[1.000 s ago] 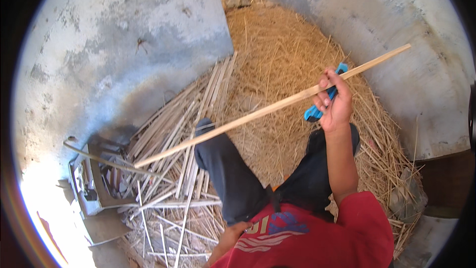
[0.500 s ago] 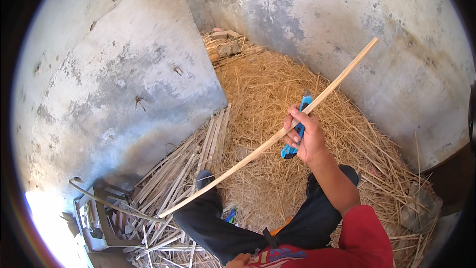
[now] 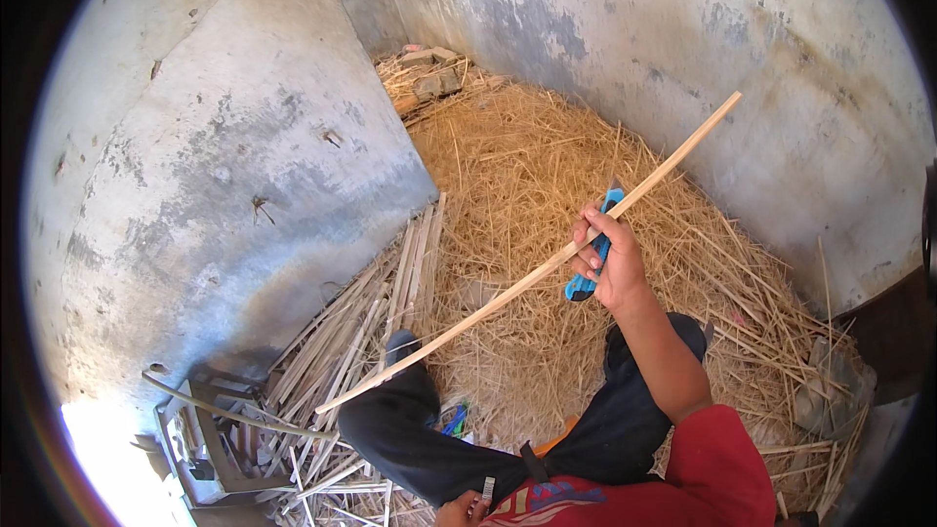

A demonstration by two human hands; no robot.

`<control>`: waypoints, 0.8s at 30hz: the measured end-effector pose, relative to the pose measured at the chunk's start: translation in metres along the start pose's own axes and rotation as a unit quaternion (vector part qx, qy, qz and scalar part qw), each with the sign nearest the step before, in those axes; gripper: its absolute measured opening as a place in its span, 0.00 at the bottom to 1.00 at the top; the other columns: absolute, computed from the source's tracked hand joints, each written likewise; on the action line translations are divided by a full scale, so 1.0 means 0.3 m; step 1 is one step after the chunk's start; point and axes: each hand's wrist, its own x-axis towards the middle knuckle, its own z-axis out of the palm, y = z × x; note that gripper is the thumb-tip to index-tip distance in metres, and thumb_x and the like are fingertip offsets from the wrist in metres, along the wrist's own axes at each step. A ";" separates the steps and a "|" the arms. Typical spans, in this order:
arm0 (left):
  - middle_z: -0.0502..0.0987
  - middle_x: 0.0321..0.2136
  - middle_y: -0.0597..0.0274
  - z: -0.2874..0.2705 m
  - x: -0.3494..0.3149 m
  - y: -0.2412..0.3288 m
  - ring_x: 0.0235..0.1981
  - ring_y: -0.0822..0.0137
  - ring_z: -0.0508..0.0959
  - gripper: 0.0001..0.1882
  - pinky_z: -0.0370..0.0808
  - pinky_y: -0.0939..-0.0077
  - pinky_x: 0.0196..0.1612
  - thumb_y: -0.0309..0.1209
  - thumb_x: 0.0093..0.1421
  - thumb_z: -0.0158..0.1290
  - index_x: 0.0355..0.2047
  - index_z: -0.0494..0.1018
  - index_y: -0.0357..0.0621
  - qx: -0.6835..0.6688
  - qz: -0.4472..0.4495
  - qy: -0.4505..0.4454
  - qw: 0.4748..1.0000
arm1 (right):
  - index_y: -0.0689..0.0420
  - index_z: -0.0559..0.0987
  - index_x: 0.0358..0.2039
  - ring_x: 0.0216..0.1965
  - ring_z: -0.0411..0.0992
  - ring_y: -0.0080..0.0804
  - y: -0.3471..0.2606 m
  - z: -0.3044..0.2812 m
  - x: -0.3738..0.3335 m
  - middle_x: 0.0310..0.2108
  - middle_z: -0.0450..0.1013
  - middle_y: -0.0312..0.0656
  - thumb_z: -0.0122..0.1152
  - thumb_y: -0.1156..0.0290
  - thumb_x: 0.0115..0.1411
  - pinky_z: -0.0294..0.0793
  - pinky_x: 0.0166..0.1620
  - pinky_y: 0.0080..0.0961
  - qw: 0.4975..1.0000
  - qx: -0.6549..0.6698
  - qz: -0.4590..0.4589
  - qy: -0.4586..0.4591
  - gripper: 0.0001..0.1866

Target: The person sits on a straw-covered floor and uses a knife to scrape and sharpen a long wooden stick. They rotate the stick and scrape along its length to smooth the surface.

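My right hand [image 3: 615, 256] is closed round a long, pale wooden stick [image 3: 468, 319] and a blue utility knife [image 3: 578, 287] together. The stick slants from low on the left, near my knee, up to the right in front of the wall. The knife lies crosswise under the stick, its blade end pointing away from me. At the lower edge, close to my red shirt, my left hand [image 3: 461, 510] is partly cut off, with its fingers curled. A small pale strip with fine cross lines [image 3: 488, 490] sticks out at its fingertips.
Beside the left wall [image 3: 224, 166] lies a pile of thin wooden strips [image 3: 342, 332], next to a grey frame [image 3: 200, 449] and a curved stick [image 3: 229, 410]. Straw and shavings [image 3: 527, 166] cover the floor. Bricks [image 3: 434, 83] sit in the far corner; a stone [image 3: 830, 395] is at right.
My right hand has shifted slightly right with the stick and knife. The pale strip now shows at my left hand, which has moved slightly left. The view has tilted a little.
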 end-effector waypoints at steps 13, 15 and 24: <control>0.72 0.37 0.62 -0.145 -0.029 -0.200 0.40 0.69 0.71 0.16 0.71 0.76 0.40 0.25 0.55 0.58 0.44 0.68 0.45 -0.093 0.016 -0.004 0.996 | 0.52 0.69 0.32 0.12 0.56 0.15 -0.013 -0.041 0.014 0.22 0.71 0.37 0.53 0.69 0.61 0.55 0.14 0.15 0.999 0.034 -0.002 0.033 0.04; 0.72 0.37 0.62 -0.149 -0.068 -0.157 0.40 0.69 0.71 0.17 0.71 0.75 0.41 0.25 0.54 0.58 0.44 0.68 0.45 -0.043 0.002 0.014 0.999 | 0.52 0.69 0.32 0.12 0.56 0.15 -0.013 -0.046 0.011 0.22 0.71 0.37 0.54 0.69 0.61 0.55 0.14 0.15 0.999 0.038 0.001 0.037 0.04; 0.69 0.37 0.63 -0.029 0.095 -0.280 0.39 0.67 0.71 0.23 0.72 0.75 0.41 0.22 0.50 0.60 0.48 0.70 0.48 -0.062 0.062 0.057 0.995 | 0.52 0.69 0.31 0.12 0.56 0.16 -0.023 -0.060 -0.001 0.21 0.70 0.37 0.53 0.69 0.61 0.56 0.14 0.16 0.998 0.031 0.006 0.045 0.04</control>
